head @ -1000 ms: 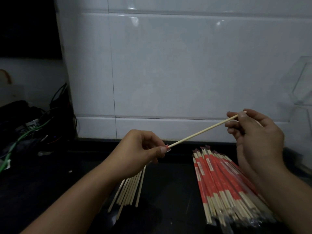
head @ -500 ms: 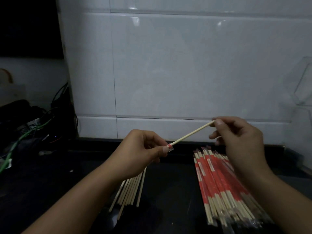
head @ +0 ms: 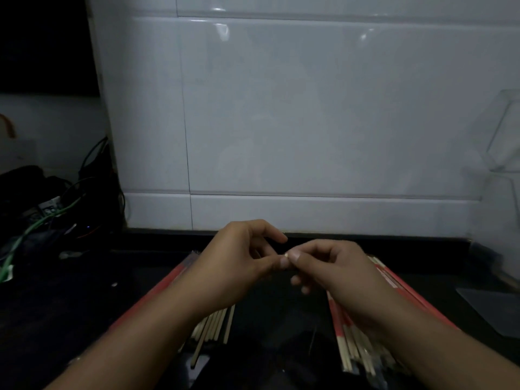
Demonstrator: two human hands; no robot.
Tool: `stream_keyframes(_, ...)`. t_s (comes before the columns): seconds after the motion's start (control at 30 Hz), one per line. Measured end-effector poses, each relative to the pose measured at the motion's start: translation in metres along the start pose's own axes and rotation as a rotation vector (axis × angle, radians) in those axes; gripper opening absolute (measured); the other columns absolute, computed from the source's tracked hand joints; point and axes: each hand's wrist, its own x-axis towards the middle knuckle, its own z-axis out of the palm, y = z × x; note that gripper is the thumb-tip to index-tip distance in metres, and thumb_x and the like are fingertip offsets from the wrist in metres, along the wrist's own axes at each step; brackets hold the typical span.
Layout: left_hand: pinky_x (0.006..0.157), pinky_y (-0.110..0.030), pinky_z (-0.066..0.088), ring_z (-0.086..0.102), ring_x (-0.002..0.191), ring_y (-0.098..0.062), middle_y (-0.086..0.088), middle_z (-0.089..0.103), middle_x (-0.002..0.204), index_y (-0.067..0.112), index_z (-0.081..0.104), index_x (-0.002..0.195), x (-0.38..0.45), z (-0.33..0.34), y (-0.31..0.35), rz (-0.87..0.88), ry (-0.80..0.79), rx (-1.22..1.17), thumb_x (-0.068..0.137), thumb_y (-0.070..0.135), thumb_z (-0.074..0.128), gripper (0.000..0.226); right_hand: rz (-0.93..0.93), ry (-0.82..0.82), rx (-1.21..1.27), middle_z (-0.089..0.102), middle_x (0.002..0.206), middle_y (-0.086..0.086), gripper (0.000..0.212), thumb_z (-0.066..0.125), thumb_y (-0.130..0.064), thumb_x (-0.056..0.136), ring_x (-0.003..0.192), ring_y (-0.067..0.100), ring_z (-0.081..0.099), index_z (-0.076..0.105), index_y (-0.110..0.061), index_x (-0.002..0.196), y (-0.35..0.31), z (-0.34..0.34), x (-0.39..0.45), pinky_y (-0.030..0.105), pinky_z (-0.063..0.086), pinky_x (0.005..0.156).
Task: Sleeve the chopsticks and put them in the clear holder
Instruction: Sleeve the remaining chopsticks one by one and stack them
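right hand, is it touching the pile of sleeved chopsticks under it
Cannot tell. In the head view the right hand sits over the sleeved chopsticks and hides any gap or contact there.

Dim, underexposed view — the white tiled wall (head: 295, 114) catches small glare streaks near its top, while the black surface (head: 70, 305) sinks into shadow; edges bow and soften.

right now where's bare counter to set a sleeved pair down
Bare dark counter between the bare chopsticks and the sleeved pile, below both hands; more at far left before the cables. It is crowded under the right hand.
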Motion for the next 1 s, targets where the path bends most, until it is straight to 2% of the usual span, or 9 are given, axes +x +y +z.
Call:
stream_keyframes(0.17,0.067,-0.027,0.055,0.07,0.072,-0.01,0.008,0.074,0.081,0.032,0.067,0.102,-0.001,-0.004,0.004,-0.03,-0.015,0.017,0.083,0.029,0.078,0.022,0.018,0.163,0.147,0.072,0.071,0.008,0.012,0.066,-0.005,0.089,0.059,0.012,0.062,0.075,-0.005,0.082,0.003,-0.007,0.009,0.022,0.049,0.052)
stream_keyframes(0.37,0.074,-0.029,0.059,0.071,0.072,-0.008,0.008,0.074,0.076,0.028,0.074,0.09,-0.001,-0.017,0.003,-0.068,0.006,0.062,0.086,0.026,0.076,0.005,0.027,0.324,0.303,0.068,0.064,0.011,0.015,0.066,-0.001,0.087,0.056,0.013,0.063,0.074,-0.002,0.075,0.001,-0.03,0.019,0.021,0.052,0.052)
stream_keyframes(0.5,0.072,-0.023,0.057,0.067,0.077,0.0,0.02,0.072,0.082,0.033,0.073,0.092,-0.001,-0.015,0.005,-0.056,0.032,0.096,0.081,0.041,0.076,0.014,-0.005,0.344,0.387,0.066,0.059,0.009,0.014,0.061,-0.002,0.089,0.054,0.012,0.064,0.07,0.0,0.079,-0.001,-0.032,0.021,0.021,0.055,0.053)
stream_keyframes(0.63,0.064,-0.013,0.045,0.063,0.077,0.007,0.019,0.071,0.084,0.037,0.072,0.093,-0.002,-0.013,0.0,-0.102,-0.029,0.174,0.083,0.044,0.074,0.012,-0.036,0.325,0.342,0.061,0.056,0.004,0.019,0.055,-0.005,0.096,0.053,0.01,0.057,0.067,-0.003,0.081,0.001,-0.032,0.022,0.022,0.052,0.055)
stream_keyframes(0.7,0.064,-0.014,0.045,0.065,0.073,0.005,0.017,0.072,0.08,0.037,0.072,0.087,-0.001,-0.011,-0.001,-0.106,-0.073,0.181,0.086,0.04,0.073,0.004,-0.054,0.3,0.307,0.059,0.056,0.003,0.024,0.049,-0.007,0.1,0.053,0.011,0.055,0.063,-0.005,0.08,0.001,-0.031,0.022,0.021,0.051,0.055)
stream_keyframes(0.77,0.059,-0.017,0.046,0.063,0.063,0.002,0.012,0.071,0.071,0.033,0.072,0.08,-0.001,-0.009,-0.001,-0.098,-0.079,0.187,0.087,0.036,0.073,0.008,-0.091,0.278,0.244,0.059,0.056,0.003,0.027,0.045,-0.009,0.102,0.054,0.012,0.056,0.06,-0.007,0.08,0.0,-0.03,0.022,0.019,0.05,0.055)
stream_keyframes(0.83,0.057,-0.02,0.048,0.061,0.058,-0.001,0.008,0.07,0.068,0.03,0.072,0.076,-0.001,-0.01,0.0,-0.095,-0.063,0.195,0.086,0.033,0.074,0.011,-0.146,0.273,0.116,0.061,0.058,0.003,0.026,0.043,-0.008,0.102,0.055,0.013,0.056,0.058,-0.008,0.081,-0.001,-0.031,0.021,0.02,0.049,0.055)
stream_keyframes(0.9,0.063,-0.024,0.052,0.065,0.065,-0.006,0.006,0.072,0.071,0.03,0.072,0.075,0.0,-0.012,0.0,-0.089,-0.05,0.182,0.085,0.033,0.076,0.011,-0.215,0.289,-0.032,0.06,0.059,0.003,0.025,0.042,-0.005,0.102,0.054,0.009,0.055,0.055,-0.01,0.082,0.0,-0.033,0.021,0.019,0.048,0.055)
stream_keyframes(1.0,0.062,-0.02,0.051,0.066,0.065,-0.003,0.009,0.072,0.07,0.029,0.073,0.076,0.0,-0.015,0.001,-0.074,-0.051,0.148,0.084,0.032,0.076,0.009,-0.31,0.306,-0.266,0.059,0.066,0.004,0.024,0.042,-0.009,0.102,0.056,0.006,0.052,0.052,-0.018,0.083,0.002,-0.036,0.02,0.016,0.044,0.057)
